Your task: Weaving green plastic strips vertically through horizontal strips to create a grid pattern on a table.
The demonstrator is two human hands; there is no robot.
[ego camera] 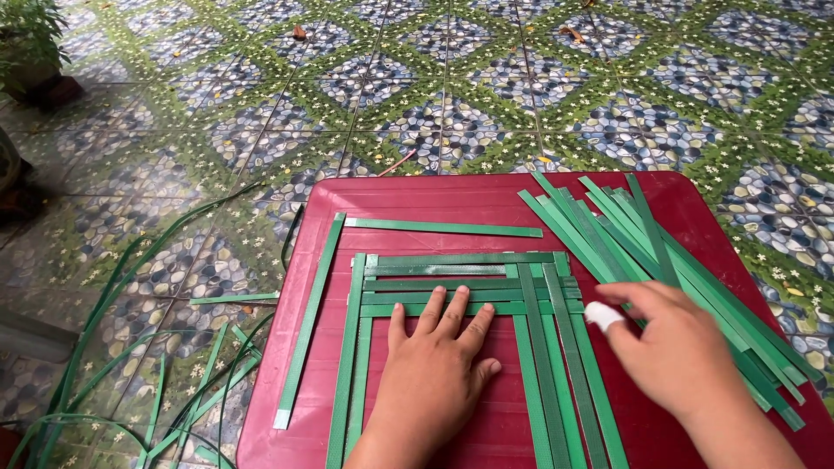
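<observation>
A partly woven mat of flat green plastic strips (460, 282) lies on a dark red table (486, 200). My left hand (434, 365) rests flat on the lowest crosswise strips, fingers spread, pressing them down. My right hand (673, 347), with white tape around one fingertip, hovers by the mat's right edge and touches the loose pile of green strips (625, 230) fanned over the table's right side. Neither hand grips anything. One single strip (443, 227) lies crosswise above the mat, and another strip (308, 321) lies lengthwise to its left.
The table stands on a tiled floor (452, 78) patterned with pebbles and green leaves. Several long green strips (174, 382) trail on the floor at the left. A potted plant (30, 43) stands at the top left corner.
</observation>
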